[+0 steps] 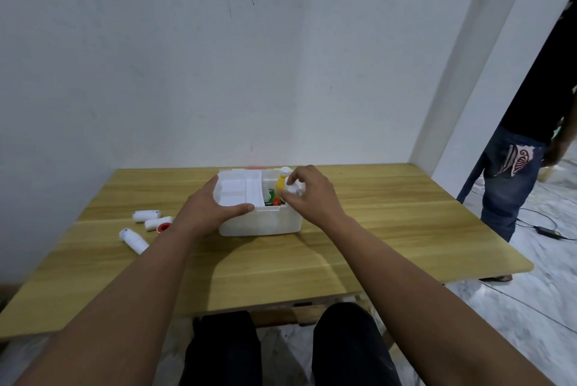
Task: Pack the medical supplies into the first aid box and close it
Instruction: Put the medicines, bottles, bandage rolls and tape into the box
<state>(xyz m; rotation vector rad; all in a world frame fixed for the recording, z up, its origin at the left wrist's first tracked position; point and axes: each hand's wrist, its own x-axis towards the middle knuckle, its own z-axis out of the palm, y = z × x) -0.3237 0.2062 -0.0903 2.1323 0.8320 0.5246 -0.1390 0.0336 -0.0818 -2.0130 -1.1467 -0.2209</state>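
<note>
White box [260,223] mid-table [406,229], open, long axis left-right. Left hand [212,207] spread, gripping its inner tray [239,190]. Right hand [312,195] pinches a white roll [293,190] over the box; contents mostly hidden. Three rolls [146,216] lie left.

The near half of the bench [281,273] is bare wood, broad enough for hands to pass, and the right side and far strip behind the first aid box [260,223] are open too. On the left, three bandage rolls [146,216] and a red-cored tape roll [163,227] lie close together. A white inner tray [239,190] covers the box's left part, bottles [281,185] crowd the right.
</note>
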